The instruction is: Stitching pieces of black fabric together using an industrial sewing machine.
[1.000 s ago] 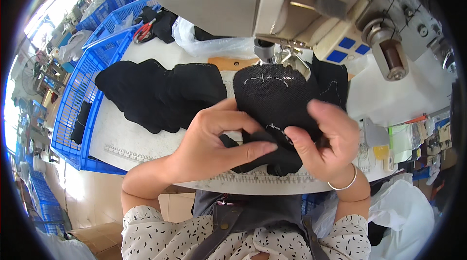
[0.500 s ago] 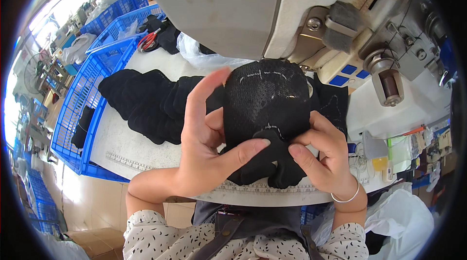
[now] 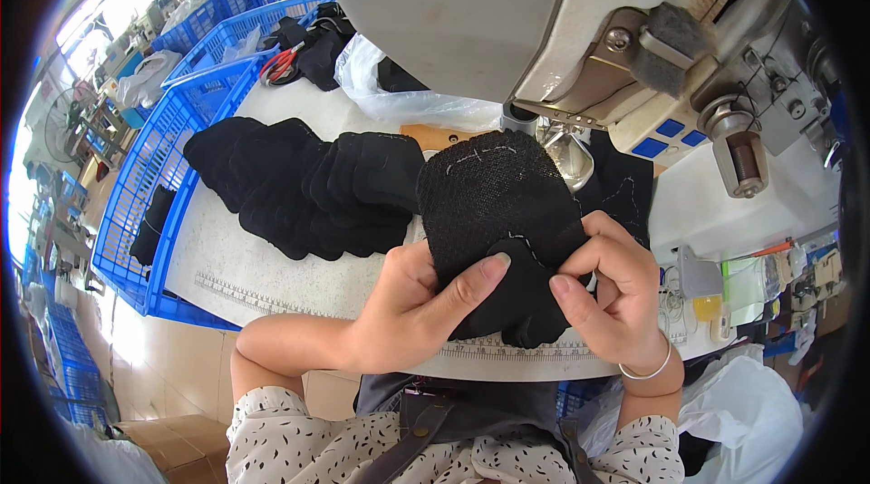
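Observation:
Between my two hands is a black fabric piece (image 3: 503, 198) with white stitch marks near its top edge and its middle. My left hand (image 3: 408, 303) grips its left side, thumb pressed on the front and the other fingers mostly hidden behind. My right hand (image 3: 607, 289) pinches the lower right edge between thumb and fingers. The piece is held up in front of the sewing machine (image 3: 435, 13), below its head. Left of my hands, a row of overlapping black fabric pieces (image 3: 308, 185) lies on the white table (image 3: 263, 271). More black fabric (image 3: 621, 185) lies behind my right hand.
Blue plastic crates (image 3: 172, 167) stand along the table's left side. Red-handled scissors (image 3: 281, 65) and a clear plastic bag (image 3: 362, 76) lie at the back. A bobbin of brown thread (image 3: 745, 167) sits on the machine at right. A printed ruler (image 3: 263, 294) runs along the front edge.
My left index finger, raised before, has come down behind the fabric. The piece has tilted and shifted slightly right, uncovering a metal part of the machine. The view has shifted a little.

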### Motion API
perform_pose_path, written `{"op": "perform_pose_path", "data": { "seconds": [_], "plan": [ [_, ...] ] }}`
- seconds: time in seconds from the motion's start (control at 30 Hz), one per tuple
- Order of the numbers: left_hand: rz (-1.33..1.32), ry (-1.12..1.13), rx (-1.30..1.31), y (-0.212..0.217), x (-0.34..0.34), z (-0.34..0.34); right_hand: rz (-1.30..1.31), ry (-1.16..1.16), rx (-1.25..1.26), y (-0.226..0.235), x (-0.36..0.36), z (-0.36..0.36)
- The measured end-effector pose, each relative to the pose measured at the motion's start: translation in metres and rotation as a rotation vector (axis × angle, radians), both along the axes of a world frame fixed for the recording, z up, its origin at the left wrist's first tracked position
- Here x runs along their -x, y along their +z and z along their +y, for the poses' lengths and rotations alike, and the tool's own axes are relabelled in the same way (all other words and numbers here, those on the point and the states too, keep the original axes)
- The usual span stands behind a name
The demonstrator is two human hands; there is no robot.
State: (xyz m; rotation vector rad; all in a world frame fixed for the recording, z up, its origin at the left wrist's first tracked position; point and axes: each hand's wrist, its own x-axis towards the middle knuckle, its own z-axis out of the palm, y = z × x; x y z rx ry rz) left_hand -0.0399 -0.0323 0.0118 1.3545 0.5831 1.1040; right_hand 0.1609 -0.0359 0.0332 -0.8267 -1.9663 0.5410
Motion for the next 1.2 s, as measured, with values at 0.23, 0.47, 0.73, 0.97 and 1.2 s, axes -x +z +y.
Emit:
{"op": "perform_pose_path", "data": {
  "seconds": [0.23, 0.47, 0.73, 0.97, 1.2],
  "plan": [
    [0.012, 0.051, -0.08, -0.0001, -0.0004, -0.0015, 0.04, -0.005, 0.025, 0.0017, 0.0024, -0.003],
    [0.002, 0.087, -0.091, 0.0004, -0.0029, -0.0033, -0.011, 0.036, -0.042, 0.0022, 0.0005, -0.0018],
    [0.034, 0.125, -0.113, 0.0001, -0.0014, -0.0034, 0.003, 0.045, -0.068, 0.0004, 0.0019, -0.0017],
    [0.02, 0.14, -0.121, -0.002, -0.0024, -0.0041, 0.013, 0.031, -0.062, 0.0003, 0.0037, -0.003],
    [0.05, 0.161, -0.131, -0.0029, -0.0029, -0.0036, 0.04, 0.032, -0.042, -0.0019, 0.0046, -0.0037]
  ]
}}
